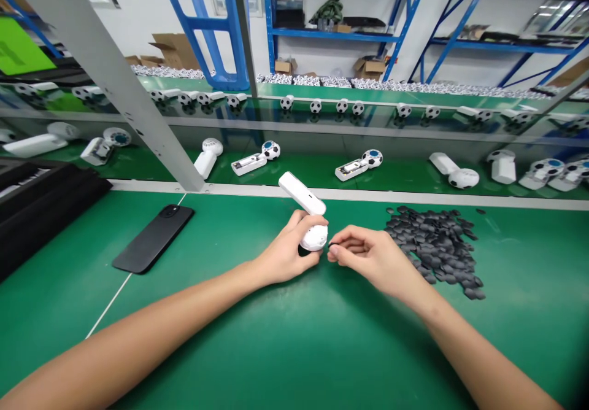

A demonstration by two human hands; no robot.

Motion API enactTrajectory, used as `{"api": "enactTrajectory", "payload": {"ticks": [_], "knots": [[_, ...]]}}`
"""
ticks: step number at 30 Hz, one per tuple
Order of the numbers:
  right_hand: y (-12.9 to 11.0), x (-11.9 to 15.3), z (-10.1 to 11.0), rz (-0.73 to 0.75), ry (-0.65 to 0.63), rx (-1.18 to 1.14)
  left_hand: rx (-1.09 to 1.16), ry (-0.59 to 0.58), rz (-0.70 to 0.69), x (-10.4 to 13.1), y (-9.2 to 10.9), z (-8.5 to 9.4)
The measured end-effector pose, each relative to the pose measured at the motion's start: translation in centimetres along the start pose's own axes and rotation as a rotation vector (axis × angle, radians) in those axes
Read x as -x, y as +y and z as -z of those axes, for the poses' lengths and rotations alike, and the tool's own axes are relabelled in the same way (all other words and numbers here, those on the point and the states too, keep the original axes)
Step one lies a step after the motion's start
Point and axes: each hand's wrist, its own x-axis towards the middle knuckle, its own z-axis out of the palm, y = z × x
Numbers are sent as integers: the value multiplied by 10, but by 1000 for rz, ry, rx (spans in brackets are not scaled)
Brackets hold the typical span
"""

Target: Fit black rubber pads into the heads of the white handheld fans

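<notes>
My left hand (pixel 294 247) is closed around the round head of a white handheld fan (pixel 302 193). The fan's handle points up and to the left, away from me. Just right of the head, my right hand (pixel 368 253) pinches a small black piece (pixel 332 244) between thumb and fingertips. The piece is apart from the fan head, and only its dark edge shows. Beside my right hand lies a heap of thin black pieces (pixel 437 244) like those it holds.
A black phone (pixel 154 238) lies on the green table at left, near a black tray (pixel 41 201). Behind the table's raised edge, a conveyor (pixel 294 180) carries several white fans, some with football-patterned heads (pixel 372 158). A slanted metal post (pixel 115 78) stands at left.
</notes>
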Motion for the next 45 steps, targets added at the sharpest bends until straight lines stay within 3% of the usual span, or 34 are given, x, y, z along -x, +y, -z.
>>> {"api": "enactTrajectory", "payload": {"ticks": [6, 16, 21, 29, 34, 45], "knots": [[-1, -2, -1, 90, 29, 185, -20, 16, -2, 0, -2, 0], [-7, 2, -4, 80, 74, 221, -32, 4, 12, 0, -1, 0], [1, -3, -3, 28, 116, 92, -24, -12, 13, 1, -3, -1], [10, -6, -4, 12, 63, -23, -37, 33, -31, 1, -5, -2], [11, -7, -11, -44, 75, -91, -131, -2, 6, 3, -4, -3], [10, -9, -16, 84, 146, 203, -64, -82, 50, 4, 6, -2]]}}
